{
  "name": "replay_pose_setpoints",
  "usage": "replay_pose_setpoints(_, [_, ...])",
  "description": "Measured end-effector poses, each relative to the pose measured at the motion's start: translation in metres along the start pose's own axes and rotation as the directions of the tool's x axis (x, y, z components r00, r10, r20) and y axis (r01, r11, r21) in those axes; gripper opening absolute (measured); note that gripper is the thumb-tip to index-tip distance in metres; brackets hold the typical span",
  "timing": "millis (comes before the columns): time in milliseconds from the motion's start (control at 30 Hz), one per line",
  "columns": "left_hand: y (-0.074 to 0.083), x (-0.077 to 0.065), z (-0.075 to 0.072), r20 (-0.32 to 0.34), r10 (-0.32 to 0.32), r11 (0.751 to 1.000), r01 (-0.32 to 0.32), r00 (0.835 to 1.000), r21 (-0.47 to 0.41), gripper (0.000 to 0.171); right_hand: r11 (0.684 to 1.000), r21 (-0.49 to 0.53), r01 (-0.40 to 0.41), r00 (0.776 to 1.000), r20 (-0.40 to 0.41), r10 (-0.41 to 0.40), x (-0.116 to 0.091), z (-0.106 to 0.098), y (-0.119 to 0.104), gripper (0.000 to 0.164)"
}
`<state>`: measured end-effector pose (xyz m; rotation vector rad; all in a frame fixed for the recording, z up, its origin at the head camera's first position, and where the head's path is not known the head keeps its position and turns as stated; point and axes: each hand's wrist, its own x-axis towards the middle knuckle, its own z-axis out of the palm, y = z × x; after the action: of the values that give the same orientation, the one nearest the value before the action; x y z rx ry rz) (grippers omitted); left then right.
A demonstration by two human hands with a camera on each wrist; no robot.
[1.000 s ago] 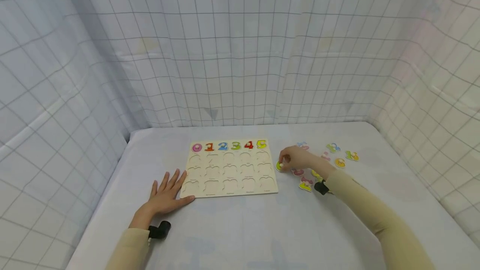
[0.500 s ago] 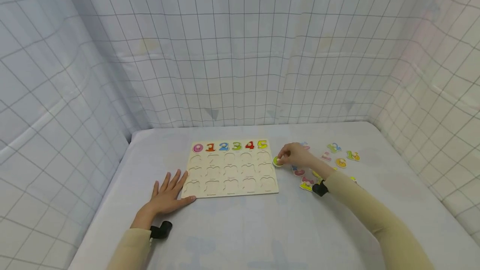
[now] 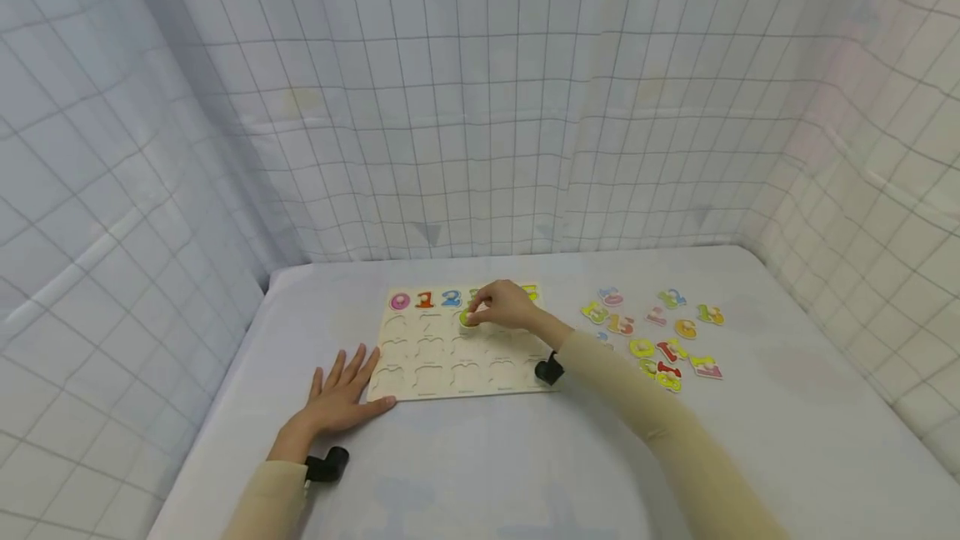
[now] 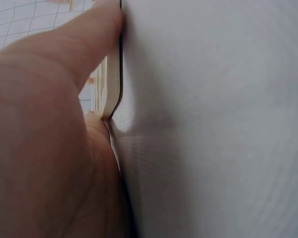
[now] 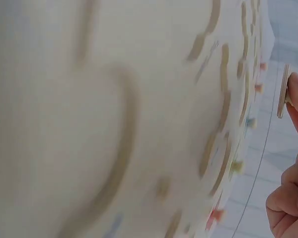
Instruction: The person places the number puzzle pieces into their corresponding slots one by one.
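Observation:
My right hand (image 3: 504,305) pinches a small yellow-green wooden puzzle piece (image 3: 467,321) by its knob, over the upper middle of the pale number puzzle board (image 3: 446,397). In the right wrist view, the thin puzzle piece (image 5: 283,91) is edge-on at the fingertips, raised above the recessed board (image 5: 164,124). Which number it bears cannot be read. My left hand (image 3: 339,398) lies spread at the board's lower left corner, fingers and thumb touching its edge. Coloured numbers, among them 0 (image 3: 400,301), 1 (image 3: 424,299) and 2 (image 3: 452,298), fill the top row; my right hand partly covers that row.
Several loose knobbed number pieces (image 3: 641,347) lie scattered on the white-covered table (image 3: 450,473) right of the board, some overlapping. White grid-patterned cloth (image 3: 465,123) hangs behind the table and at both sides.
My right hand has carried the yellow-green puzzle piece leftward from beside the board's right edge to over its upper middle. The left hand stays at the board's corner.

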<state>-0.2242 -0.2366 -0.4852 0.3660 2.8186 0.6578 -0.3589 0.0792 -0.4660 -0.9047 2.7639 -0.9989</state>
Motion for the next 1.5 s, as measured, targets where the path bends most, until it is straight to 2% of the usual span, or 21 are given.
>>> replay_pose_setpoints(200, [-0.005,0.003,0.008,0.013,-0.011,1.000,0.011,1.000,0.018,0.095,0.998,0.028,-0.051,0.998,-0.019,0.052,0.029,0.039,-0.029,0.019])
replay_pose_setpoints(333, [-0.003,0.002,0.010,0.018,-0.005,1.000,0.005,1.000,0.011,0.096,0.993,-0.021,-0.120,0.992,-0.037,0.119,0.041,0.059,-0.048,0.019])
replay_pose_setpoints(500, [-0.001,0.003,0.013,0.005,0.000,1.000,0.000,1.000,-0.004,0.096,0.976,-0.068,-0.208,0.976,-0.082,0.202,0.053,0.076,-0.065,0.018])
replay_pose_setpoints(667, [-0.013,0.008,0.024,-0.013,-0.001,0.999,0.002,1.000,0.038,0.096,0.967,-0.116,-0.226,0.972,-0.096,0.215,0.063,0.088,-0.072,0.018])
replay_pose_setpoints(933, [-0.023,0.011,0.030,-0.041,0.028,0.999,-0.027,0.999,0.046,0.097,0.961,-0.185,-0.206,0.977,-0.098,0.190,0.070,0.100,-0.074,0.017])
replay_pose_setpoints(1500, [-0.022,0.007,0.019,-0.036,0.011,0.999,-0.009,0.999,0.046,0.098,0.958,-0.163,-0.236,0.970,-0.094,0.223,0.072,0.096,-0.088,0.019])
